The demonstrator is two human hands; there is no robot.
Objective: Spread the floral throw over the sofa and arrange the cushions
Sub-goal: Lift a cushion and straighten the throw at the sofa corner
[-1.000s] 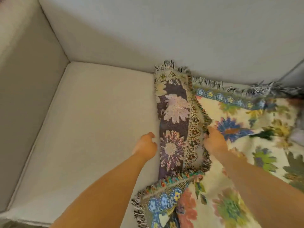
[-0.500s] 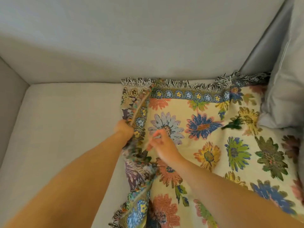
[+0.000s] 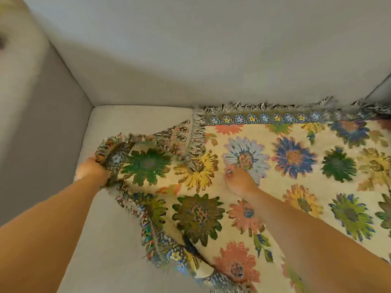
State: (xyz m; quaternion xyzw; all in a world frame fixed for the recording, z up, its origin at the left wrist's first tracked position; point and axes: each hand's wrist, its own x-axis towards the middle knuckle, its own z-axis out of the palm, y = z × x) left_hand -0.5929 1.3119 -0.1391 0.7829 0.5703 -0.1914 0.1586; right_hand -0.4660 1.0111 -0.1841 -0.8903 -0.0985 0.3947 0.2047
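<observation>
The floral throw [image 3: 296, 166], cream with many coloured flowers and a fringed border, covers the right part of the light grey sofa seat [image 3: 131, 115]. Its left portion is partly unfolded and still rumpled, with the fringe bunched. My left hand [image 3: 92, 171] grips the throw's left edge and holds it out towards the sofa's left arm. My right hand [image 3: 240, 180] rests flat on the throw near a pale blue flower, fingers spread. No cushion is in view.
The sofa back [image 3: 211, 60] rises behind the throw. The sofa's left arm [image 3: 31, 123] stands close to my left hand. Bare seat fabric lies left of and in front of the throw.
My left hand has pulled the folded flap of the throw leftwards, opening it over more of the seat. My right hand now lies flat on the throw. The view has swung left, losing the cushion.
</observation>
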